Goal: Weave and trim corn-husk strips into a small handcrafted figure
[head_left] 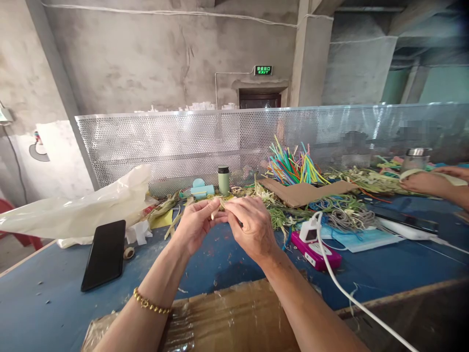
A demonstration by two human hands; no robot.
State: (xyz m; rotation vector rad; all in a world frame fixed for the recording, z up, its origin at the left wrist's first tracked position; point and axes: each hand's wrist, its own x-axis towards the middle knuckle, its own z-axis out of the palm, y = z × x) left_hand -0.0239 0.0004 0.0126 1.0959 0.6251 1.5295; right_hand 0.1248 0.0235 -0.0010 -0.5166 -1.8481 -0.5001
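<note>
Over the blue table (190,274), my left hand (196,221) is closed in a pinch on a small pale strip (216,210), which looks like dried plant fibre. Fingers curled, my right hand (253,224) meets it at the same strip, so both sets of fingertips nearly touch. Most of the strip is hidden by the fingers. Just beyond the hands are scattered pale green plant strips (166,205) and a green bottle with a black lid (223,181).
A black phone (104,255) lies left, beside a cream plastic bag (80,210). To the right are a magenta power strip (317,252) with a white cable, a cardboard piece (308,193) and colourful pipe cleaners (293,164). Another person's hands (421,183) work at far right, behind a perforated metal panel (176,146).
</note>
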